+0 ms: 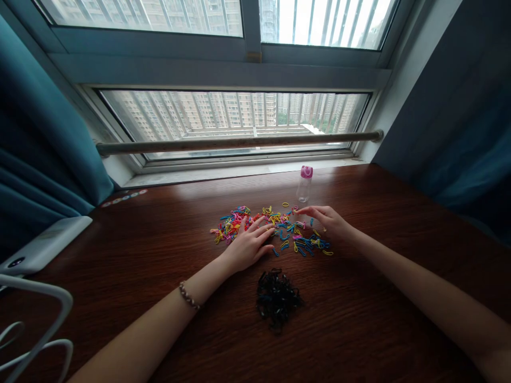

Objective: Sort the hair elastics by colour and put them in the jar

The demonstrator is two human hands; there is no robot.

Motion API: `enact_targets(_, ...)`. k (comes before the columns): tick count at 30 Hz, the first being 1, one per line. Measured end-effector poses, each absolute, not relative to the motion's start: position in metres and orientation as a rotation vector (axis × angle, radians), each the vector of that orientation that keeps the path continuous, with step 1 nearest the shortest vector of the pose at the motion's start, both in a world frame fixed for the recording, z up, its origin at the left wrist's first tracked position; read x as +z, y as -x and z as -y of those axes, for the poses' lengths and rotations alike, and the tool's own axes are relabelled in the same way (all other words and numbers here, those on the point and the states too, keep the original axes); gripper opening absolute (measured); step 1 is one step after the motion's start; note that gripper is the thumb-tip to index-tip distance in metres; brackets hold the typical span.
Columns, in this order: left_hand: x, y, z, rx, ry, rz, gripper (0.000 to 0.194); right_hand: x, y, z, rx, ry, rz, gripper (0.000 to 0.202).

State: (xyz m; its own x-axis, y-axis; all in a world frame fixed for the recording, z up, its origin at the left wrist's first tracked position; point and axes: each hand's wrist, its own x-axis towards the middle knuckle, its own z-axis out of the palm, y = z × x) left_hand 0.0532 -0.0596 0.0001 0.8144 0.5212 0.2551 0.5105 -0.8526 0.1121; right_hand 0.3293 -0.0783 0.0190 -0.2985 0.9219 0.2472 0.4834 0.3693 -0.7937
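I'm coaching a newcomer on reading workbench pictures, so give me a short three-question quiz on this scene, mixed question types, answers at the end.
1. True or false: the black pile lies nearer the bottom of the picture than the colourful loops.

2. Multiple choice: which hand is nearer the pink-capped bottle?
A) the left
B) the right
C) both equally near

3. Fill the gap: the bracelet circles the person's ____ wrist.

Key
1. True.
2. B: the fingers of the right hand are just in front of it, while the left hand is farther off, over the loops.
3. Left.
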Motion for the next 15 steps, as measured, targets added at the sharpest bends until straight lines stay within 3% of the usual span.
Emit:
enact_targets(8,-0.002,-0.052,0.060,0.498,-2.951,-0.923,0.043,0.009,-0.281,0.031,0.571,0.973,2.459,0.038)
enact_targets(15,-0.004,-0.053,0.059,0.509,-2.927,-0.957,0.042,0.001,-0.331,0.059,0.413,1.023,2.668,0.045)
